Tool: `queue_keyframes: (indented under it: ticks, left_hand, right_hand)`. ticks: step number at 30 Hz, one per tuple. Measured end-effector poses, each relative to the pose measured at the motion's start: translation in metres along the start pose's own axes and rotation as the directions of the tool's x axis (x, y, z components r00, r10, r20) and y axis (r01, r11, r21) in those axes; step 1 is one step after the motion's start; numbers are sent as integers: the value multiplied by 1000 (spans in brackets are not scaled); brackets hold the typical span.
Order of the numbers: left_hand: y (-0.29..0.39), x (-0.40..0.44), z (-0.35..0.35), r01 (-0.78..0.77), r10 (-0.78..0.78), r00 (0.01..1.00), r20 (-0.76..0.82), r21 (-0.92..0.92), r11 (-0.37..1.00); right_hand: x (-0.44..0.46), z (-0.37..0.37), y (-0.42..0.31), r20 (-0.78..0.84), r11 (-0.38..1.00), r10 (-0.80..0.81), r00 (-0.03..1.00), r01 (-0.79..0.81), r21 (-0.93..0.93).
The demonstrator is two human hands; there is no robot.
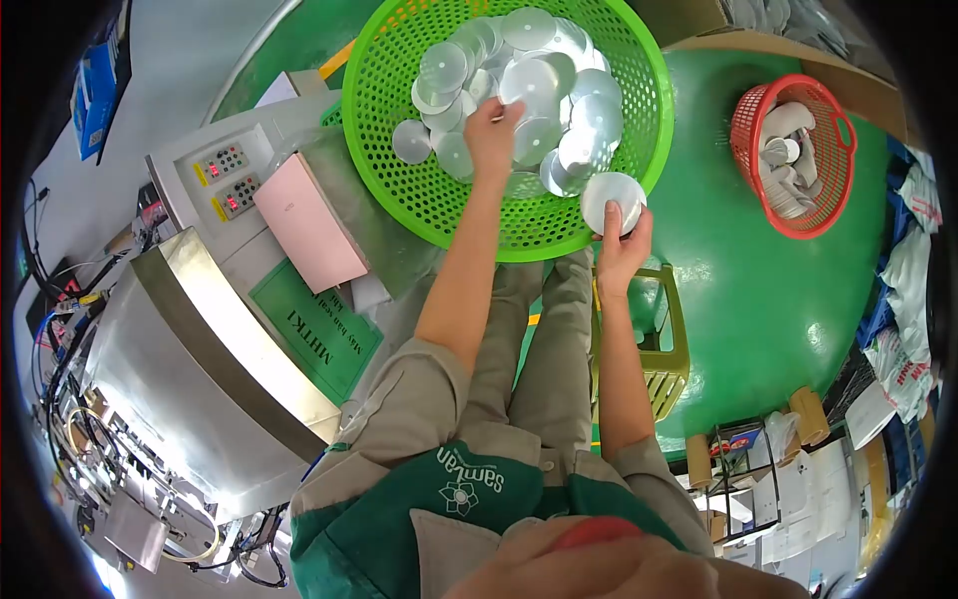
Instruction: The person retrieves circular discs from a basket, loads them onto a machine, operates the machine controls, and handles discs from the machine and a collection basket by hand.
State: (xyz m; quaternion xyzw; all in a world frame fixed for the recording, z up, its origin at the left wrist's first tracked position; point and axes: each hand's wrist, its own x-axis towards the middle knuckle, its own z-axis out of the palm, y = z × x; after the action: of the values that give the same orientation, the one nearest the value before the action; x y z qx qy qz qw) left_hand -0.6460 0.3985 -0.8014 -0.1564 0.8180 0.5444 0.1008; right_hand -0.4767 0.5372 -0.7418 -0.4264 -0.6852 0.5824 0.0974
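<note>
Below, green floor (pixel 778 309) shines beside lime basket (pixel 651 110).

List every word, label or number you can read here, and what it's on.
"MHTK", last character unclear, then "Máy hàn seal": green sign; its last line is uncertain.
"sam...an", middle letter unclear: shirt, upside down.
Too small or blurred: print on the pink box, control panel, white bag and blue box.
</note>
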Motion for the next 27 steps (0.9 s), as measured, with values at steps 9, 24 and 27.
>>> queue_keyframes:
  ticks: [9,24,27]
  left_hand:
    - [1,-20,-79,153,-285,946,-158,-558,816]
    - [243,-214,-193,306,-221,948,228,-840,449]
    - [285,-269,-231,269,-196,960,200,-853,448]
  right_hand:
    - [1,-3,-9,54,997,45,998,-49,59]
    - [-69,-63,-276,524,936,-299,798,352,-2]
    - [-107,-83,-331,670,885,-380,637,461,64]
